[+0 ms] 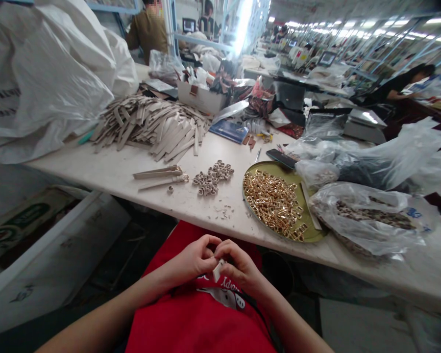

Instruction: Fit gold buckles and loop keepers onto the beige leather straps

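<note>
Bright red is splashed across the garment (191, 318), and it is printed with white lettering and a white cartoon figure (220, 296) picked out in black! Pale beige is shown on the small strap piece (217, 271); greyish beige is repeated over the heaped strips (158, 125) and loops (205, 189). Now gold: the buckles (272, 202) are set off by an olive-yellow tray (313, 236). Off-white is carried by the tabletop (238, 154), and the white sack (66, 63) is marked with dark lettering.

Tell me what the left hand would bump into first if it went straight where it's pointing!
Probably the right hand: the left hand points toward it, and both come close together at a small pale strip. It's hard to tell whether the two hands touch.
</note>
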The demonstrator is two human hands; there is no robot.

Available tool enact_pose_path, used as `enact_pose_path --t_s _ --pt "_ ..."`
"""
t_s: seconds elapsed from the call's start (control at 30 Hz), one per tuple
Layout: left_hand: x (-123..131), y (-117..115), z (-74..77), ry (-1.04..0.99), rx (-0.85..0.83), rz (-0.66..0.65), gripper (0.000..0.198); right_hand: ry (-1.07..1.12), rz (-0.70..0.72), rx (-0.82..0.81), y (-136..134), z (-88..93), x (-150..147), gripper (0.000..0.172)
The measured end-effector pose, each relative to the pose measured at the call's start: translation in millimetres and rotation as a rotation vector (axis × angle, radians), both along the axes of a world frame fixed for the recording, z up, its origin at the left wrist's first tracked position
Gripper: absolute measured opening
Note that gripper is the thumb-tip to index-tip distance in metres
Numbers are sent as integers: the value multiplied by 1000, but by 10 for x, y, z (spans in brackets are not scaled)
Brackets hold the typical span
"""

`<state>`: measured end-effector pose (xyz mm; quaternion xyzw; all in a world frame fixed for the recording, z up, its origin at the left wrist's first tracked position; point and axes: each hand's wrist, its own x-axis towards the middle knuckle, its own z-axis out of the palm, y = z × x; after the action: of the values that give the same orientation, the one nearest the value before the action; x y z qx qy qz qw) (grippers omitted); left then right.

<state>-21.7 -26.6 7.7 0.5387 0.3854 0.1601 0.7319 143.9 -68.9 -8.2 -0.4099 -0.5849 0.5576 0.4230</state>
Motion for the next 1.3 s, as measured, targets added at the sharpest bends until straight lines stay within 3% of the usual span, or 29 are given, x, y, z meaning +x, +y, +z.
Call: enact_pose_path --t_s 0.1,0.27,0.4,0.6,0.87,0.97,1.1,1.2,1.3 --pt "-22 2 7 146 103 8 45 30 -71 -121 -25 -127 -76 24" --pt "-58 68 45 415 299 -87 33 343 -106 -421 1 -253 -146 39" --pt "-58 112 32 398 251 -89 29 322 -109 -470 60 -194 -80 35" --pt "-76 164 58 250 154 -74 24 277 -50 -498 104 -217 -16 31" --pt "-43 168 10 381 213 -141 21 286 -129 -451 63 -309 -81 30" --pt "-50 167 16 383 191 -83 18 207 -155 -421 55 -267 -26 29" --pt "-81 153 87 227 48 -118 27 17 -159 -330 40 -222 43 24" --pt "-111 112 115 185 26 -144 36 -112 -90 -297 25 -210 60 18" --pt "-139 54 102 213 76 -187 34 -149 79 -333 5 -231 62 23"
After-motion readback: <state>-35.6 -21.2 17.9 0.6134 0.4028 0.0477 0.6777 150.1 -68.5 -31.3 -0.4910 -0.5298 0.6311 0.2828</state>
